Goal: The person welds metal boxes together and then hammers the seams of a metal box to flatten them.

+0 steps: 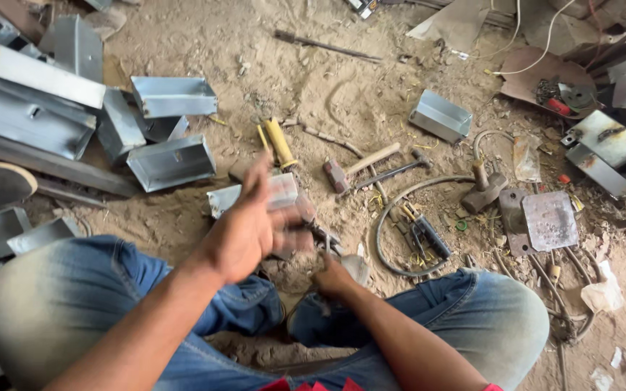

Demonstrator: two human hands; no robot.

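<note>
I sit cross-legged on the sandy floor [327,94], knees in blue jeans [74,289] filling the bottom of the view. My left hand [251,224] is raised in front of me and smeared by motion blur; the fingers look loosely spread, but I cannot tell whether it has hold of anything. Just behind it, half covered by that blur, lies a small grey sheet-metal box [255,194], so its near edge is hard to make out.

My right hand [335,276] is low between my knees, knuckles up and fingers curled down onto the ground. What it presses or grips is hidden under the hand itself; a pale rounded scrap [359,266] shows just beside it, and I cannot say what that is.

Ahead of the hands lie a yellow-handled tool [280,143], a hammer with a wooden handle [360,165] and a darker metal hammer [393,172] just beside it. A grey hose [400,199] loops round a dark clamp-like tool [423,237] with yellow bits near it.

To the left, folded metal boxes [172,163] are heaped together; several run off the frame edge. One more box [440,116] sits alone further right. A rusty flat plate [549,221] lies at the right, with cluttered metal parts beyond it cut off by the corner and too jumbled to read.
</note>
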